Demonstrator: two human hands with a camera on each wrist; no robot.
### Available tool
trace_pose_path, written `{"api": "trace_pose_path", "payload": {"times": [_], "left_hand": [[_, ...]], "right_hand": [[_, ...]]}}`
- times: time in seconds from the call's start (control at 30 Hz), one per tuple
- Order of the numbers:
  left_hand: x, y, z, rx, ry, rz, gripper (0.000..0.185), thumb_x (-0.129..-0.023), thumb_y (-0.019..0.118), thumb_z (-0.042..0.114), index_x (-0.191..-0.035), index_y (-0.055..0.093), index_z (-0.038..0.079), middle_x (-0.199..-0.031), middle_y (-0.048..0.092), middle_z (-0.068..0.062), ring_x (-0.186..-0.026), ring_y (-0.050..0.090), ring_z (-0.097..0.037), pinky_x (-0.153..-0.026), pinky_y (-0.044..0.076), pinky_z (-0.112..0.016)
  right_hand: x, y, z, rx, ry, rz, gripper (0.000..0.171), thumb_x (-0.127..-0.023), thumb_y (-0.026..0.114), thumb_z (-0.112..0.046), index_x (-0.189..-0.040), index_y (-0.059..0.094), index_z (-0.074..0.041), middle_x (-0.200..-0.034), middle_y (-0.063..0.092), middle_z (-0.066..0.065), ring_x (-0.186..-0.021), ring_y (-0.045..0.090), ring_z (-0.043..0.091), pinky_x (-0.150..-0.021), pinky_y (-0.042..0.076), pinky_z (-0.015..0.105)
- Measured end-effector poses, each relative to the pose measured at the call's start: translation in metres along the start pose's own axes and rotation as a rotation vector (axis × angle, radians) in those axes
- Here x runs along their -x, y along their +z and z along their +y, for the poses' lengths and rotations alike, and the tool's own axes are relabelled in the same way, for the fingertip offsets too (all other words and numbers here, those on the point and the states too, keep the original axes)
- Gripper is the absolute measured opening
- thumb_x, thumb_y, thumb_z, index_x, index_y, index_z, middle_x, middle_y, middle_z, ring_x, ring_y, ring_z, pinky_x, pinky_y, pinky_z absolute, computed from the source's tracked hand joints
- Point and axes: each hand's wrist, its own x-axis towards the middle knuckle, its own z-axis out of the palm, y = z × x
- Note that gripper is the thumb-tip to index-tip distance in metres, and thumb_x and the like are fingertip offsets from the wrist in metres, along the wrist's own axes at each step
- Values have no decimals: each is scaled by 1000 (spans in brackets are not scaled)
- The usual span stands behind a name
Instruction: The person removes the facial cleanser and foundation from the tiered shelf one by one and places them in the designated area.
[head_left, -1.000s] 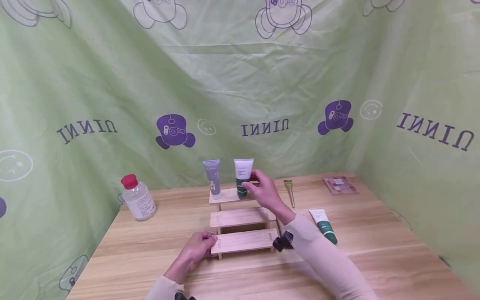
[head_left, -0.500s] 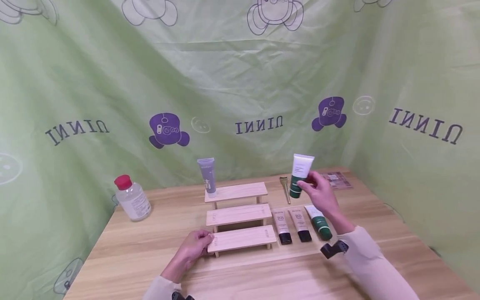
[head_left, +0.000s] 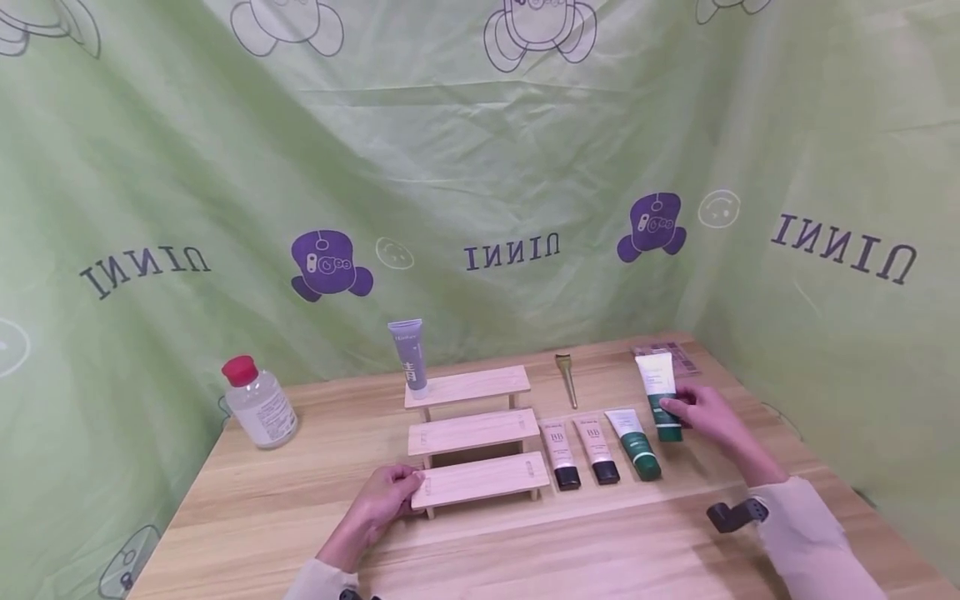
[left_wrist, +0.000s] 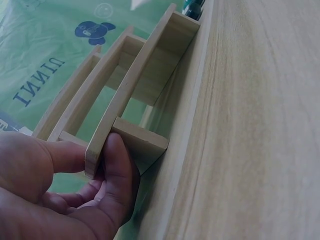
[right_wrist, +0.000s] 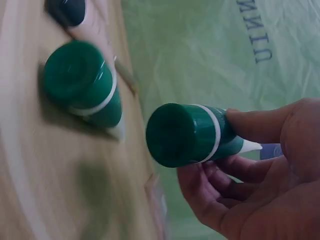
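Thumb and fingers of the right hand [head_left: 711,414] curled round a white-and-green tube [head_left: 657,377], raised just off the table [head_left: 592,554]; left hand [head_left: 384,497] pinching the left end of the lowest wooden shelf [head_left: 482,481]. Between shelf and held tube, two pink tubes [head_left: 560,448] and a matching green tube [head_left: 635,446] lying flat; upright on the top shelf [head_left: 480,384], a lavender tube [head_left: 409,358].

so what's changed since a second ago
The right hand carried the green-capped tube rightward from the top step to beside a similar tube; it's still held. The left hand still grips the bottom step, and the lavender tube stands where it was.
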Motion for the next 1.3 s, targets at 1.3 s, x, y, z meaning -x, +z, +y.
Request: {"api": "trace_pose_path", "payload": {"times": [1.3], "left_hand": [[0, 2, 3, 33, -8, -18, 30, -100, 50, 9, -114, 51, -18, -92, 63, -12, -78, 64, -15, -69, 57, -29]], "right_hand": [[1, 6, 36, 187, 251, -90, 31, -94, 56, -23, -85, 62, 6, -74, 52, 9, -70, 50, 22, -60, 41, 31]]}}
